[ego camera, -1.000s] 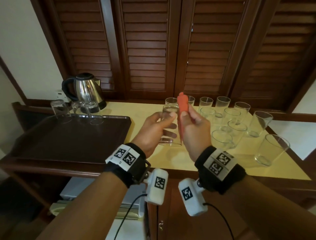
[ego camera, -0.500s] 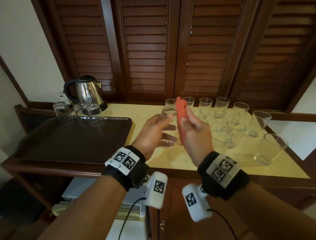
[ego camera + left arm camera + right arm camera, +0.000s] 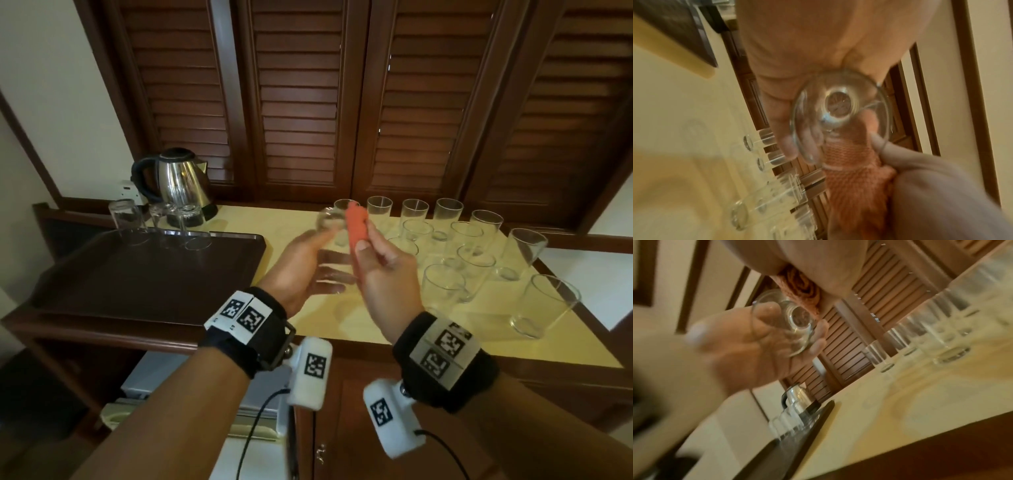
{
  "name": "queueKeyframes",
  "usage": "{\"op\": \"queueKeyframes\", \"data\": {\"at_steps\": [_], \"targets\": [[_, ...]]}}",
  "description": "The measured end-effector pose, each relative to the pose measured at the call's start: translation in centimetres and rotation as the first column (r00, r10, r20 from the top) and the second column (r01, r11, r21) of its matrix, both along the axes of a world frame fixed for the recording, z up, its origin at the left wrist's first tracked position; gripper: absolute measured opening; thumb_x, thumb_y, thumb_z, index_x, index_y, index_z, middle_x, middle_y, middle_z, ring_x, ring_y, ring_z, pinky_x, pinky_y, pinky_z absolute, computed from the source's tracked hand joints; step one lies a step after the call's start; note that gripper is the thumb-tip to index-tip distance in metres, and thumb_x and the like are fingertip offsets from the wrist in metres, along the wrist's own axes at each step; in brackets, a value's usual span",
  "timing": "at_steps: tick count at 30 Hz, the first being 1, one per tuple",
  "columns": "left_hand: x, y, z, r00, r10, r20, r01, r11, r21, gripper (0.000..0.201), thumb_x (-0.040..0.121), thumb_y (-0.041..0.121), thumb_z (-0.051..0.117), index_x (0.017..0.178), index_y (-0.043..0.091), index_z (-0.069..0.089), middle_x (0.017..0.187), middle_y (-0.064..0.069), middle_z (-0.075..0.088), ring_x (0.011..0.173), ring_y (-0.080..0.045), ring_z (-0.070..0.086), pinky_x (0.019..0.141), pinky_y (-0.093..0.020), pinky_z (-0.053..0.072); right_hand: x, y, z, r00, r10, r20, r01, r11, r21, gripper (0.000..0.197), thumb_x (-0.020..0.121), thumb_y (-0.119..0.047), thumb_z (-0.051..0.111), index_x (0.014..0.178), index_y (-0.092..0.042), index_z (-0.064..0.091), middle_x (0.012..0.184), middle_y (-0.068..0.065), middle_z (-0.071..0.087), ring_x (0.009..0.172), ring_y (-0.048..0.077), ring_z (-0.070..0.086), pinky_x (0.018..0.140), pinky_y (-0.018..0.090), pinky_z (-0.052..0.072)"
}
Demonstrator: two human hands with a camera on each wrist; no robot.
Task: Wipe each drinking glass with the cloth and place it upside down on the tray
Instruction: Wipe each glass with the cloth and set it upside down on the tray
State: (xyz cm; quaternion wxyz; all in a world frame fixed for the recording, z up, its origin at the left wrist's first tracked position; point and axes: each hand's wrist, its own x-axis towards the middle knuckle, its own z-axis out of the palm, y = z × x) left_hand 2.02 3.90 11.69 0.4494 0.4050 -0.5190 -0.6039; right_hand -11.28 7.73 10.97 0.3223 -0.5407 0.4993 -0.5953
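Clear glass (image 3: 330,236) lies tilted in the left hand's (image 3: 301,270) grip while the right hand (image 3: 383,274) pinches an orange cloth (image 3: 357,228).

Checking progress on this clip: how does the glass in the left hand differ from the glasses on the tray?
The held glass is off the counter, tilted in the left hand, beside the orange cloth. The tray glasses stand upside down at the back edge of the tray, untouched. All are clear.
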Motion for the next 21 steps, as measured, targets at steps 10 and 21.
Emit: {"op": "queueKeyframes", "data": {"at_steps": [10,21], "targets": [[-0.8,-0.8,-0.4,0.999,0.026,0.024,-0.026,1.000,0.006,0.039,0.103,0.046,0.062,0.127,0.016,0.062,0.107,-0.012,0.070,0.086,-0.028,0.070,0.074,-0.039,0.057,-1.0,-1.7,-0.1,0.999,-0.043,0.026,0.043,0.999,0.022,0.043,0.106,-0.020,0.050,0.148,-0.030,0.049,0.119,-0.011,0.071,0.098,-0.004,0.066,0.088,0.019,0.055],[-1.1,-2.6,-0.4,0.992,0.126,-0.018,-0.126,0.991,0.039,0.056,0.097,0.069,0.055,0.127,0.023,0.064,0.117,-0.016,0.068,0.101,-0.033,0.071,0.087,-0.045,0.059,0.2,-1.4,-0.6,0.994,0.019,-0.107,-0.020,1.000,-0.005,0.045,0.107,-0.021,0.048,0.150,-0.033,0.043,0.102,-0.003,0.072,0.066,0.006,0.061,0.062,0.018,0.050]]}}
